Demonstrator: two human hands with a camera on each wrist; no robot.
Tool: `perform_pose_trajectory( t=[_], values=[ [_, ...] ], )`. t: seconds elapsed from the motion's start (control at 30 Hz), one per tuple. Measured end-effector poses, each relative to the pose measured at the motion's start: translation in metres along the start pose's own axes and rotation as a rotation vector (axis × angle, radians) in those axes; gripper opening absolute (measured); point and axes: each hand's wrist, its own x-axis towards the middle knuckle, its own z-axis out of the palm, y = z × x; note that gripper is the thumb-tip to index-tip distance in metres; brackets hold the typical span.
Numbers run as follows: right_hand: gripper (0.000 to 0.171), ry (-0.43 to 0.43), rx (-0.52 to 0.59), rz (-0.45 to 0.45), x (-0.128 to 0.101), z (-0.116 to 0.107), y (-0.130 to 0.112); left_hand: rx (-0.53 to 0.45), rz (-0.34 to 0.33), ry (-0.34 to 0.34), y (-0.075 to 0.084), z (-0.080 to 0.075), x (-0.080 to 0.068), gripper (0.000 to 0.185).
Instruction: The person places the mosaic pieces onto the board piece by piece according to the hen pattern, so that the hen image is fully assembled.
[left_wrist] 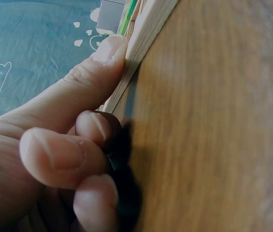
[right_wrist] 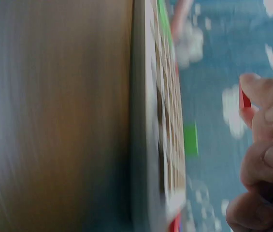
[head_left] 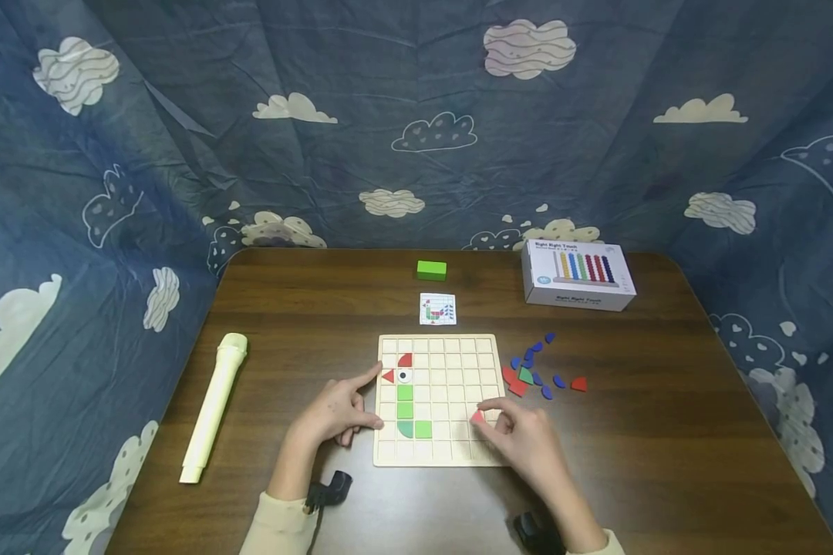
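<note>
A pale wooden grid board (head_left: 451, 351) lies flat on the brown table. Several green and red tiles (head_left: 405, 401) and a white eye tile fill its left columns. My left hand (head_left: 340, 412) rests at the board's left edge (left_wrist: 141, 43); its index finger points at a red triangle tile (head_left: 388, 376), its thumb (left_wrist: 97, 67) presses the edge, and the other fingers are curled. Over the board's lower right, my right hand (head_left: 521, 435) pinches a small red tile (head_left: 477, 417) (right_wrist: 245, 100) between its fingertips.
Loose blue, red and green tiles (head_left: 537, 374) lie right of the board. A pattern card (head_left: 437, 308) and a green block (head_left: 431, 270) sit behind it, a white box (head_left: 576, 274) at back right, a cream toy microphone (head_left: 215, 405) at left. Cloud-print blue cloth surrounds the table.
</note>
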Motion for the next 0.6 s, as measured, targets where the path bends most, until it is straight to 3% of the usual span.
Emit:
perform_pose_trajectory(
  t=[0.23,0.6],
  values=[
    [0.017,-0.127,0.035,-0.065,-0.011,0.039,-0.037,0.003,0.016,-0.006,-0.001,-0.001,0.001,0.101],
    [0.017,-0.157,-0.083,-0.135,-0.017,0.06,-0.042,0.01,0.017,-0.006,-0.002,-0.001,0.001,0.099]
  ],
)
